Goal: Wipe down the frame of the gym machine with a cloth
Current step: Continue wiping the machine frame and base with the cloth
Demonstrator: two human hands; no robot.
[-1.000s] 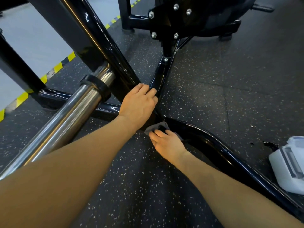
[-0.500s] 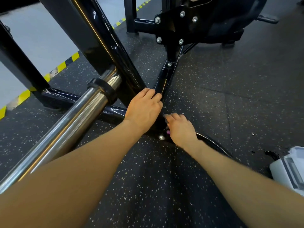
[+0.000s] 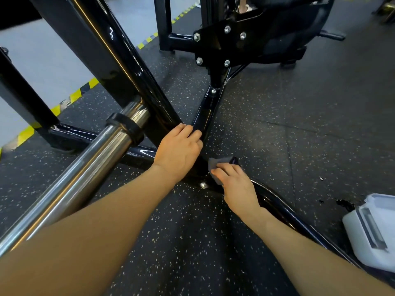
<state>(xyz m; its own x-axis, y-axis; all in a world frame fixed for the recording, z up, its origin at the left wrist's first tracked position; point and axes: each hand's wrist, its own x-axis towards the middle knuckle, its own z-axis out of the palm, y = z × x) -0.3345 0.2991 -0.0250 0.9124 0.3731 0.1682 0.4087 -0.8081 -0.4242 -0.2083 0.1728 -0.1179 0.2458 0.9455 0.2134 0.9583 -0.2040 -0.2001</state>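
Frame tube diagonal, cloth atop.

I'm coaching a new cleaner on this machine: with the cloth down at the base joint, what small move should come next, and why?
Probably slide the right hand with the grey cloth back along the curved black tube toward the body. The cloth sits at the joint, that tube runs on from there, and the left hand braces on the frame.

One head-worn view, wide-angle, looking forward and steeply down along both forearms. Close on the frame junction at floor level; edges bowed by the lens. No second view.
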